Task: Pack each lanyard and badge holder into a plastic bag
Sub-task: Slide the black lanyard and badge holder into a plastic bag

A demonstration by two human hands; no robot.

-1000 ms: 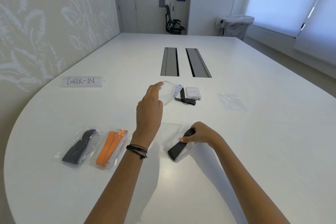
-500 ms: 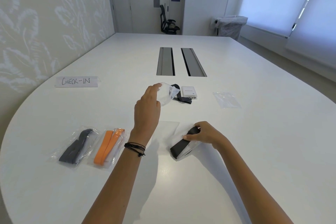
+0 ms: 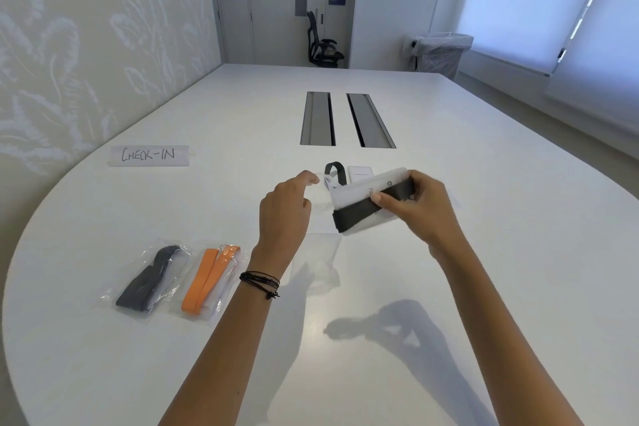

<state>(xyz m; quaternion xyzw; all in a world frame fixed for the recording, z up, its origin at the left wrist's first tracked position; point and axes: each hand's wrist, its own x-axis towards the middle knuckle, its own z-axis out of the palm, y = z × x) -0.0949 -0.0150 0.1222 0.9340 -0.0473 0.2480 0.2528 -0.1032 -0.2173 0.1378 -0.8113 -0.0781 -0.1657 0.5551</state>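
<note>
My right hand (image 3: 420, 207) grips a folded black lanyard with a white badge holder (image 3: 363, 206), held above the table at mid-centre. Just to its left, my left hand (image 3: 285, 213) pinches a clear plastic bag (image 3: 323, 195) between thumb and fingers, the bag hanging next to the lanyard's end. An empty clear bag (image 3: 321, 252) lies flat on the table below both hands. Another black lanyard (image 3: 335, 170) and white badge holder (image 3: 359, 174) lie behind, partly hidden. Two packed bags rest at the near left, one with a dark grey lanyard (image 3: 150, 282) and one with an orange lanyard (image 3: 209, 282).
A "CHECK-IN" sign (image 3: 149, 156) lies at the left of the white table (image 3: 345, 373). Two cable slots (image 3: 317, 118) sit in the table's middle. An office chair (image 3: 325, 45) and a lined bin (image 3: 442, 52) stand beyond the far edge.
My right hand has lifted the black lanyard and badge holder off the table and brought them up beside the bag in my left hand, which stayed raised.
</note>
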